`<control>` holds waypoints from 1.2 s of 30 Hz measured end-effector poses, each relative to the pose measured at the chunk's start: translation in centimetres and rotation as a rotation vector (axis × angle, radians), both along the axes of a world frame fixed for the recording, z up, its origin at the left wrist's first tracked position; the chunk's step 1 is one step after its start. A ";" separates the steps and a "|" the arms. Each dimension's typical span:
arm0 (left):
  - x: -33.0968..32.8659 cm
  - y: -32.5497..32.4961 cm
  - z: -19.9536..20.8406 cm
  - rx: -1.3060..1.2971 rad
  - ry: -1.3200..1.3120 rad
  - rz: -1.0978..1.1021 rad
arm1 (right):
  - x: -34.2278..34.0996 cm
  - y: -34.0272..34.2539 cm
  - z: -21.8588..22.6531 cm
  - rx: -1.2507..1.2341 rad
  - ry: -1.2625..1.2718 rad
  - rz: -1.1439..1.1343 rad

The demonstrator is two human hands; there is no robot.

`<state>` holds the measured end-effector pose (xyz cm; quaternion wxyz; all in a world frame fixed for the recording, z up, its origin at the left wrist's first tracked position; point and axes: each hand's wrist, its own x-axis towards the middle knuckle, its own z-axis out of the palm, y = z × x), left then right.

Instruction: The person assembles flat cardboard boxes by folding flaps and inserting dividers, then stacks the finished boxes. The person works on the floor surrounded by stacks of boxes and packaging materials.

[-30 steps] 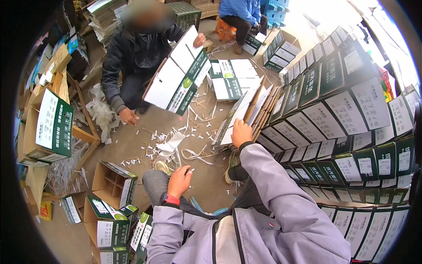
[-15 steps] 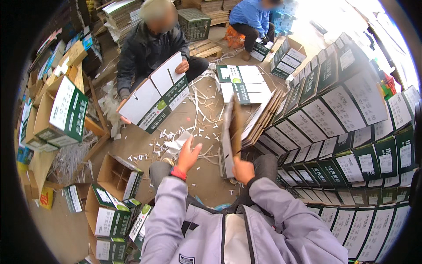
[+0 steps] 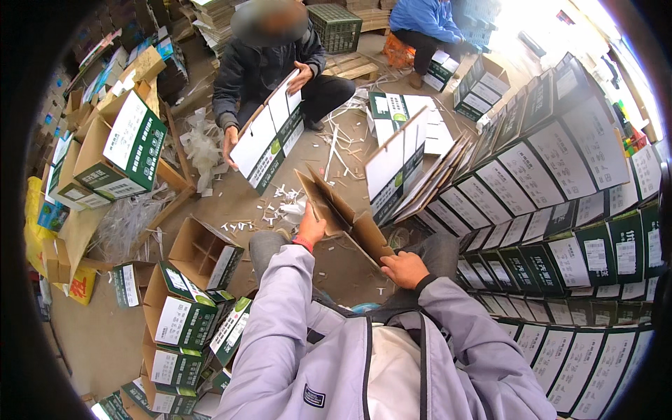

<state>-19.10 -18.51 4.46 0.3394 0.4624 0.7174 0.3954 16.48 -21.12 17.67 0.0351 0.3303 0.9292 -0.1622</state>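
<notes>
A partly unfolded cardboard carton [image 3: 334, 204], brown inside, is held at a slant between my knees. My left hand [image 3: 312, 228] grips its left panel by the edge. At the carton's near right corner my right hand [image 3: 404, 270] has its fingers curled onto the edge, the thumb partly hidden. Just beyond stands a flat white and green carton blank [image 3: 397, 164] with slots, leaning beside several other folded blanks [image 3: 439, 175]. A co-worker across from me holds another flat carton [image 3: 267, 140] upright in both hands.
Stacked cartons [image 3: 518, 175] form a wall on my right. Opened cartons [image 3: 183, 320] are piled at my lower left, and another carton [image 3: 120, 150] stands farther up. White paper scraps [image 3: 287, 199] litter the floor. A second person in blue [image 3: 424, 21] sits at the back.
My left hand, open and apart before, has taken hold of the carton. The folded carton has spread apart and tilted left. The co-worker's flat carton has turned.
</notes>
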 end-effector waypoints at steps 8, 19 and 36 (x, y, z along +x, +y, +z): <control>1.3 -5.5 9.4 -0.153 0.142 0.031 | -0.4 4.0 -1.6 -0.012 0.151 -0.133; -2.2 -8.3 1.1 0.002 0.120 0.153 | -1.4 5.9 -11.7 -0.245 0.631 -0.750; -2.2 -8.2 -1.7 0.045 -0.371 0.289 | -3.7 7.5 -8.2 -0.370 0.248 -0.564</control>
